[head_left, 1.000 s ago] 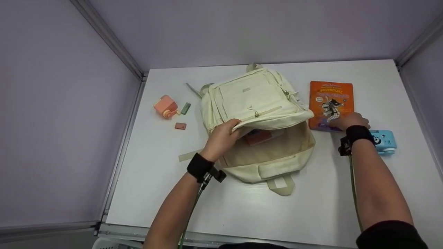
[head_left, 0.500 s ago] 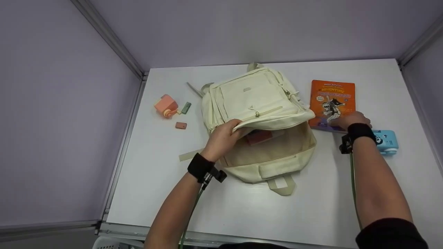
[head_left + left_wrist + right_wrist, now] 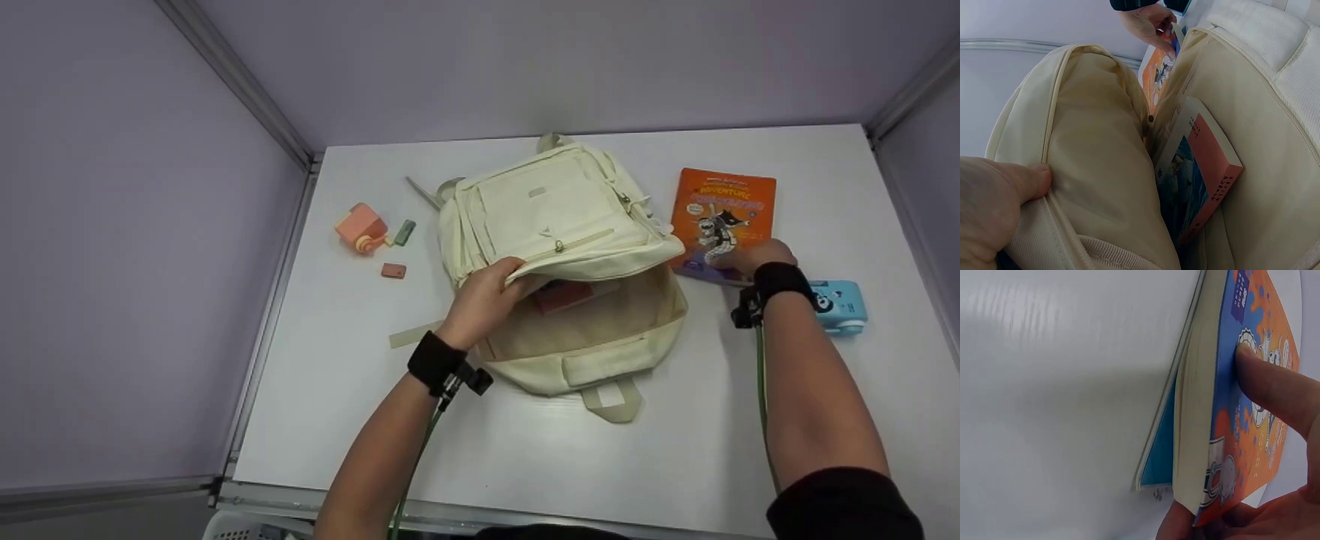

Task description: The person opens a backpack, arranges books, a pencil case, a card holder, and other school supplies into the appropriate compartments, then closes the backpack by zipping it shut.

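A cream backpack (image 3: 540,210) lies unzipped in the middle of the table. My left hand (image 3: 484,300) grips the edge of its upper flap and holds the mouth apart, thumb on the zip seam in the left wrist view. Inside rests a book (image 3: 1216,160) with a red spine and a blue picture. To the right, my right hand (image 3: 757,259) pinches the near edge of an orange book (image 3: 724,202). Its thumb (image 3: 1258,374) presses the front cover and the other fingers reach beneath. The pages stand apart from a cover with a blue inner side (image 3: 1159,455).
A light blue panda-printed device (image 3: 840,304) lies beside the right wrist. At the left sit a peach boxy object (image 3: 361,227) with a round spout, a small green block (image 3: 405,232) and a reddish one (image 3: 394,271). A white basket (image 3: 251,525) stands below the table's front edge.
The orange book has shifted slightly away and turned a little, with my right hand at its near edge. My left hand keeps its grip on the flap.
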Action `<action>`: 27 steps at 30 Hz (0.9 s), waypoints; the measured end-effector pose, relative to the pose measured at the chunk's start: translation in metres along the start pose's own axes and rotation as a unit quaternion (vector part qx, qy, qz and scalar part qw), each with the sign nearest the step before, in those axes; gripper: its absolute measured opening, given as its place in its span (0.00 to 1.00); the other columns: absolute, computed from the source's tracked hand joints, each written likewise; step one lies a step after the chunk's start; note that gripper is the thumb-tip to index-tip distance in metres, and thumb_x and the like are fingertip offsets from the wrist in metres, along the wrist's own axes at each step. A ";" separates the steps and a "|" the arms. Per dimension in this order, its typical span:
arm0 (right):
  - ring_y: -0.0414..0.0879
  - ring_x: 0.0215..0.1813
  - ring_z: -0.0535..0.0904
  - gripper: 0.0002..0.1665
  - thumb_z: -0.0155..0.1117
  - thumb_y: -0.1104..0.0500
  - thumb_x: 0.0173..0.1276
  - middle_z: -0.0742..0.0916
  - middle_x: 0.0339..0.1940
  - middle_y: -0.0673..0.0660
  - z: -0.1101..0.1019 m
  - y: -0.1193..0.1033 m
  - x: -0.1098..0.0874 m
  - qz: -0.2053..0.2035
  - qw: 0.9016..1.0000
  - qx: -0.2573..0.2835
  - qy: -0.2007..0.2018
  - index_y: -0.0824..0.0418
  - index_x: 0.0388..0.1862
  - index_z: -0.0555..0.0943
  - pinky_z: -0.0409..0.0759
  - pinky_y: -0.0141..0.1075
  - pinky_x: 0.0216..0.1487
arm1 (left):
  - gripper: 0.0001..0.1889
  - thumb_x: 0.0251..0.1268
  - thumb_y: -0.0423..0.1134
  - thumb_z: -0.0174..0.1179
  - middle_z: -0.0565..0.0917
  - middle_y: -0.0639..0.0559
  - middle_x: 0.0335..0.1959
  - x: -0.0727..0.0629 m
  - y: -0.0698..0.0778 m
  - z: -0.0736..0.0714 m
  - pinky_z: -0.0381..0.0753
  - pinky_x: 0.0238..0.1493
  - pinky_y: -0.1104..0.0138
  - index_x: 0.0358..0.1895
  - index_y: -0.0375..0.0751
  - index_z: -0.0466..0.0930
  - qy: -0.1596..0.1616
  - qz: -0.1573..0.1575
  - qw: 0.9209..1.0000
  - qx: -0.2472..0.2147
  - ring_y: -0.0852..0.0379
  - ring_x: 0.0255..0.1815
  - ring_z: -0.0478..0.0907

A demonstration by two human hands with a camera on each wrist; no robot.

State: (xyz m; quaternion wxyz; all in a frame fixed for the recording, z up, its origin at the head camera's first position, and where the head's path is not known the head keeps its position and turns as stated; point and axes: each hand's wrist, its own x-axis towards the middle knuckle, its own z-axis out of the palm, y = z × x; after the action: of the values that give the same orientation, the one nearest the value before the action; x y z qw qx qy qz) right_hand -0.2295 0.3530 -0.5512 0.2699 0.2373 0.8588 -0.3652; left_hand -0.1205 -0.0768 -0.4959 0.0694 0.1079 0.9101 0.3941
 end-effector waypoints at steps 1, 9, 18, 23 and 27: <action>0.60 0.61 0.69 0.59 0.71 0.38 0.65 0.73 0.65 0.69 0.000 0.001 0.002 0.002 1.000 0.005 -0.002 0.76 0.76 0.58 0.71 0.48 0.58 | 0.14 0.79 0.40 0.57 0.85 0.51 0.58 0.000 0.000 0.000 0.78 0.57 0.61 0.62 0.43 0.80 0.000 -0.001 1.000 0.000 0.59 0.56 0.80; 0.49 0.52 0.73 0.57 0.73 0.39 0.64 0.80 0.49 0.56 0.001 0.006 0.010 0.028 0.998 0.063 -0.011 0.74 0.75 0.60 0.75 0.36 0.46 | 0.14 0.80 0.40 0.56 0.84 0.50 0.58 -0.001 -0.001 0.000 0.78 0.56 0.60 0.62 0.42 0.80 -0.004 -0.001 1.000 0.000 0.58 0.55 0.81; 0.58 0.59 0.66 0.60 0.69 0.41 0.67 0.72 0.56 0.64 0.002 0.000 0.001 0.023 0.998 0.061 0.024 0.77 0.76 0.50 0.68 0.43 0.58 | 0.15 0.80 0.37 0.54 0.84 0.48 0.59 -0.001 -0.001 -0.002 0.78 0.54 0.59 0.64 0.41 0.79 -0.013 0.001 1.000 -0.004 0.57 0.53 0.81; 0.59 0.67 0.61 0.54 0.63 0.42 0.73 0.66 0.73 0.69 0.009 -0.004 0.002 0.016 0.994 0.099 0.054 0.72 0.80 0.50 0.66 0.44 0.65 | 0.14 0.80 0.38 0.55 0.84 0.49 0.58 0.000 -0.001 -0.002 0.78 0.55 0.60 0.62 0.42 0.80 -0.008 0.007 1.000 0.001 0.57 0.55 0.81; 0.46 0.62 0.71 0.48 0.61 0.50 0.76 0.68 0.74 0.59 0.014 -0.009 0.006 0.010 0.966 0.242 0.085 0.61 0.83 0.48 0.75 0.34 0.60 | 0.14 0.79 0.37 0.56 0.85 0.50 0.57 0.002 -0.001 -0.001 0.78 0.56 0.60 0.61 0.42 0.80 -0.001 0.010 1.000 0.010 0.57 0.55 0.81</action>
State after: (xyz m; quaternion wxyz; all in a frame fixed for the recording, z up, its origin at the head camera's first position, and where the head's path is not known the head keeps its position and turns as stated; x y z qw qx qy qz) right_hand -0.2356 0.3380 -0.5583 0.1339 0.3347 0.7622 -0.5377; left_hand -0.1229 -0.0779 -0.4960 0.0657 0.1181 0.9128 0.3854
